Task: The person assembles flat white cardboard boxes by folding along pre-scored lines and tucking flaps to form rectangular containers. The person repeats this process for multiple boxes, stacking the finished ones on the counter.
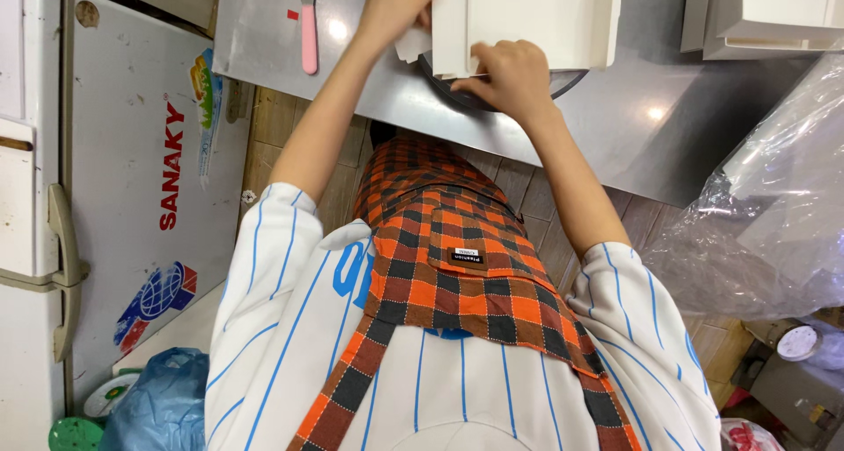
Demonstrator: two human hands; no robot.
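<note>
Both hands (400, 3) (508, 77) grip white box (527, 16); pink scraper (309, 29) beside.

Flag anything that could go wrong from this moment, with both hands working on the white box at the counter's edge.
1. The white box sits over a dark round object close to the steel counter edge; a push could tip either toward the floor.
2. Left hand and right hand pinch thin flaps, so the grip may slip or crease the card.
3. The pink-handled scraper lies near the left forearm and might get knocked.
</note>
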